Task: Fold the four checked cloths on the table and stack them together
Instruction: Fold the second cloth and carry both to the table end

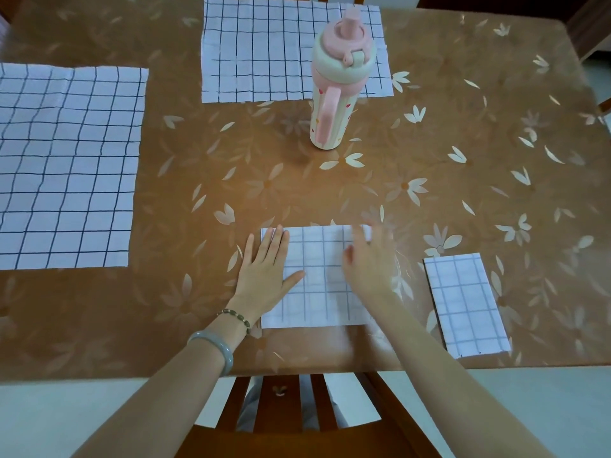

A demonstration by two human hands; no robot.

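A partly folded white checked cloth (319, 285) lies near the table's front edge. My left hand (266, 269) rests flat on its left side, fingers apart. My right hand (372, 259) lies over its right side, blurred, fingers spread. A smaller folded checked cloth (466, 304) sits to the right, apart from both hands. One unfolded checked cloth (66, 166) lies flat at the left. Another unfolded cloth (264, 51) lies at the far middle of the table.
A pink and cream water bottle (334, 90) stands upright at the front right corner of the far cloth. The table (463, 143) has a brown flowered cover. A wooden chair back (297, 411) sits below the front edge.
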